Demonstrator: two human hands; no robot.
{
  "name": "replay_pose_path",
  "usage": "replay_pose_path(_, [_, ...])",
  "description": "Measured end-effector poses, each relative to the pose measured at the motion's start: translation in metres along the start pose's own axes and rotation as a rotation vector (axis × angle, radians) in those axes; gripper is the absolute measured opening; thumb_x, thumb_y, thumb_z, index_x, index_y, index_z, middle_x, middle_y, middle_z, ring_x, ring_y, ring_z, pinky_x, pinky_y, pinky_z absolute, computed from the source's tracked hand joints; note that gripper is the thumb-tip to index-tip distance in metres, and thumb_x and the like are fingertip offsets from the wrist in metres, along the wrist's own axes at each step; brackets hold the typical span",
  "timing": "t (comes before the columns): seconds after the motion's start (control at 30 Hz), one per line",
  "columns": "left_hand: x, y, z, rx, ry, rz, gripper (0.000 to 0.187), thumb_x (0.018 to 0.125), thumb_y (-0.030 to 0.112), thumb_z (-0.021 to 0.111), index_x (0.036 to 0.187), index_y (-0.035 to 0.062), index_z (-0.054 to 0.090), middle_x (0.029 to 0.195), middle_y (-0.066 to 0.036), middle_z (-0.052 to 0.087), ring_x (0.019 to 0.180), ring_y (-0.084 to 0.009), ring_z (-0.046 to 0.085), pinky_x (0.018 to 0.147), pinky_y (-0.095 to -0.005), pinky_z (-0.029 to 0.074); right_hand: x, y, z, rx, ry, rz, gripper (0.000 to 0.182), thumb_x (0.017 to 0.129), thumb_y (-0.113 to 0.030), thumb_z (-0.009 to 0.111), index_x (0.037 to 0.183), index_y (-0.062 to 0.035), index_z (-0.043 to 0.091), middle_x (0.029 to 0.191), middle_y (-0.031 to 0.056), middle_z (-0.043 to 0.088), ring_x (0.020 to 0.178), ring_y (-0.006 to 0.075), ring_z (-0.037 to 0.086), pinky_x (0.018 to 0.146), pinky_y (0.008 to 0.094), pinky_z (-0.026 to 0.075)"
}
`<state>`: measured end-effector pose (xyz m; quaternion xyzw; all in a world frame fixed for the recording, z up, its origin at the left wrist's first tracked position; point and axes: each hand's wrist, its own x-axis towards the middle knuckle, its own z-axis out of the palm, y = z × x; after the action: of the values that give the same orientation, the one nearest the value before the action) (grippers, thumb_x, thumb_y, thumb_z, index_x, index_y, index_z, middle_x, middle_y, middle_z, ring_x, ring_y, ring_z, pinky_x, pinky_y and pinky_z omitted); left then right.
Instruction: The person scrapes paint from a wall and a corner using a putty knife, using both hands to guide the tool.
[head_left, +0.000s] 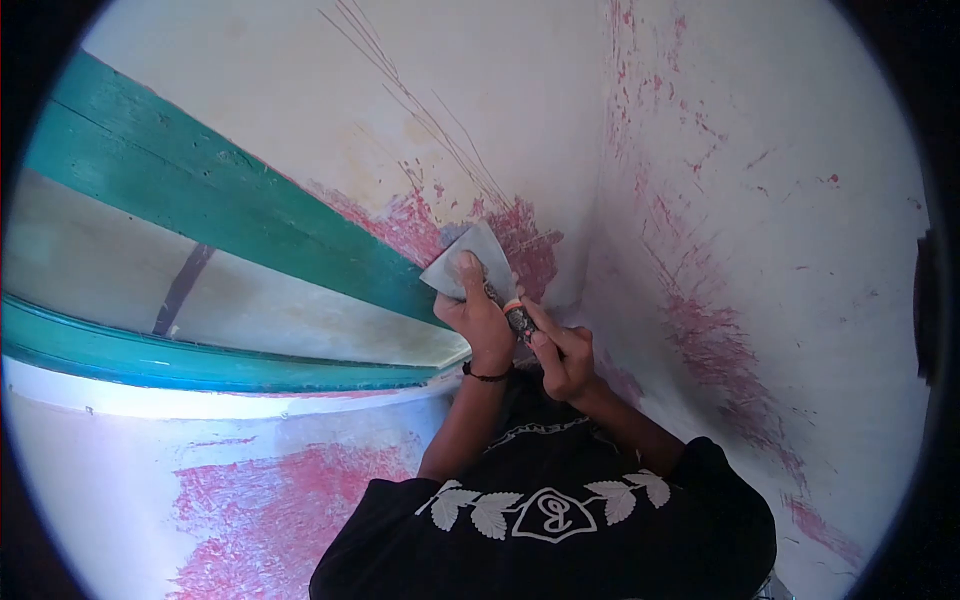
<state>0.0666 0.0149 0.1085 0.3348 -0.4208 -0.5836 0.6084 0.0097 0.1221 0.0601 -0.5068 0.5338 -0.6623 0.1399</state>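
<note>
A wide scraper (472, 245) with a flat metal blade lies against the wall, its edge over a red patch (528, 245) where the pale coat is gone. My left hand (483, 322) is closed on the lower blade, thumb pressed flat on its face. Around the dark handle (519, 318) with its orange band, my right hand (566, 352) is wrapped just below. A dark bracelet (488, 376) circles my left wrist. The far side of the blade and some fingers behind it are hidden.
A green painted frame (240, 190) runs diagonally on the left, close to the blade's corner. Another wall (780, 230) with red scraped marks meets this one at a corner on the right. Below the curved green ledge (200, 360) is a large red patch (280, 510).
</note>
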Motion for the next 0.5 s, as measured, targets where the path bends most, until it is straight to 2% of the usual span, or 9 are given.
replay_pose_path(0.07, [0.001, -0.006, -0.003, 0.01, 0.01, 0.051, 0.026, 0.101, 0.022, 0.062, 0.096, -0.0034, 0.066, 0.086, -0.001, 0.066, 0.073, -0.0071, 0.056, 0.064, -0.0243, 0.047, 0.004, -0.001, 0.001, 0.008, 0.045, -0.045, 0.042, 0.095, -0.008, 0.047, 0.131, 0.0094, 0.059, 0.09, 0.0195, 0.072, 0.061, 0.0135, 0.064, 0.059, 0.027, 0.049])
replay_pose_path(0.13, [-0.001, -0.009, -0.002, 0.0, 0.031, 0.078, 0.026, 0.101, 0.022, 0.062, 0.095, -0.0034, 0.066, 0.086, -0.001, 0.065, 0.074, -0.007, 0.056, 0.065, -0.0243, 0.047, 0.003, -0.005, -0.004, 0.014, 0.002, 0.001, 0.041, 0.094, -0.007, 0.048, 0.131, 0.0092, 0.059, 0.087, 0.0181, 0.072, 0.062, 0.0123, 0.063, 0.059, 0.0262, 0.049])
replay_pose_path(0.23, [0.006, -0.007, 0.0, 0.028, 0.059, 0.022, 0.025, 0.101, 0.02, 0.062, 0.095, -0.0036, 0.066, 0.087, 0.0, 0.065, 0.076, -0.0067, 0.056, 0.066, -0.0237, 0.046, 0.013, -0.01, -0.002, 0.038, 0.025, -0.016, 0.041, 0.094, -0.006, 0.048, 0.13, 0.0091, 0.059, 0.084, 0.0165, 0.071, 0.062, 0.011, 0.063, 0.059, 0.0256, 0.048])
replay_pose_path(0.37, [0.007, 0.004, 0.003, 0.037, 0.001, 0.095, 0.024, 0.101, 0.02, 0.062, 0.094, -0.0031, 0.066, 0.087, 0.0, 0.064, 0.075, -0.006, 0.055, 0.066, -0.0236, 0.045, 0.013, -0.008, 0.0, 0.02, 0.032, -0.062, 0.04, 0.094, -0.005, 0.048, 0.13, 0.009, 0.059, 0.083, 0.0162, 0.07, 0.061, 0.0109, 0.062, 0.058, 0.026, 0.048])
replay_pose_path(0.47, [0.006, -0.007, 0.0, 0.019, 0.037, 0.092, 0.024, 0.101, 0.02, 0.062, 0.092, -0.0021, 0.065, 0.086, 0.0, 0.064, 0.073, -0.0056, 0.053, 0.064, -0.0243, 0.045, 0.003, -0.006, -0.007, -0.009, -0.051, 0.046, 0.041, 0.095, -0.006, 0.05, 0.134, 0.0053, 0.058, 0.083, 0.0208, 0.069, 0.068, 0.0257, 0.071, 0.064, 0.0346, 0.053])
replay_pose_path(0.5, [0.006, -0.006, 0.003, -0.007, 0.042, 0.08, 0.024, 0.101, 0.02, 0.062, 0.091, -0.0017, 0.064, 0.085, 0.0, 0.064, 0.073, -0.0055, 0.053, 0.063, -0.0244, 0.045, 0.007, -0.004, -0.004, -0.009, -0.012, -0.016, 0.041, 0.095, -0.006, 0.049, 0.133, 0.0063, 0.058, 0.08, 0.0191, 0.069, 0.064, 0.0224, 0.068, 0.062, 0.0322, 0.052])
